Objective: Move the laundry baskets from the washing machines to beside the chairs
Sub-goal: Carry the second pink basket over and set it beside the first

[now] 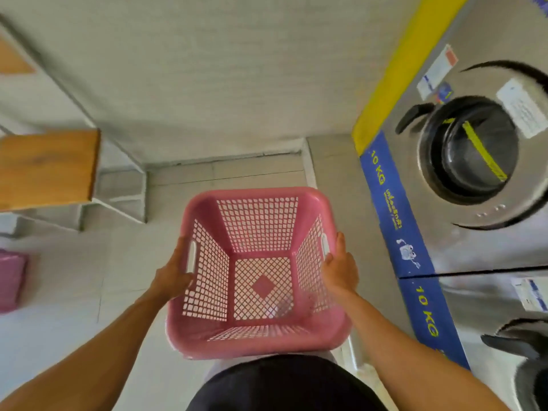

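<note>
The empty pink plastic laundry basket with lattice walls (258, 271) should handle as a light, fairly stiff load: nothing lies in it, its perforated sides and floor carry little material, and its thick rolled rim looks rigid enough to bear the lift without buckling, though the smooth plastic could slip if gripped by the bare walls. The sound places to take it are the two slotted handle openings just under the rim on opposite sides, and that is where it is held. The left hand (175, 272) is curled around the left rim, fingers wrapped to the outside beside the white-edged slot; the right hand (338, 269) is closed over the right rim, thumb lying along the top edge by the other slot. The basket hangs between the two hands, out in front of the person's dark-clothed body, and appears clear of the pale tiled floor (59, 336). It is square with rounded corners, tapering to a smaller base with a solid diamond at its centre. Just off the right hand stands the steel front-loading washing machine with a blue and yellow band (474, 161); well off the left hand are a wooden bench seat on a metal frame (47, 167) and another pink basket at the frame edge (12, 280).
</note>
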